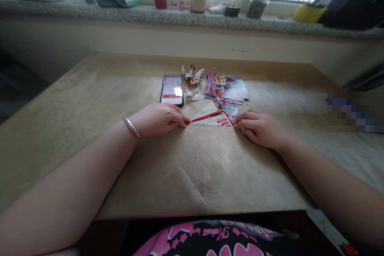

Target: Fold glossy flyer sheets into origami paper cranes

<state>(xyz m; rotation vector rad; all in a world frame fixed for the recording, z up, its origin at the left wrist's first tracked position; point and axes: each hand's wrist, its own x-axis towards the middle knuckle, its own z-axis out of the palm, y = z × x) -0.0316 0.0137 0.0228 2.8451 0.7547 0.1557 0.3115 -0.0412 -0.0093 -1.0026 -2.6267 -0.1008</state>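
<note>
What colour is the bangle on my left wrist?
The bangle is silver, best seen in the head view.

The left grip (162,120) and right grip (260,128) touch opposite ends of folded paper (210,119) on the table (180,172).

No words can be read for sure. Blurry print shows on the yellow tag (220,80) of the flyer stack (237,86) at one o'clock, the folded paper (209,120), the phone screen (171,97) at eleven, and the shirt (192,244) (curly letters) at six.
</note>
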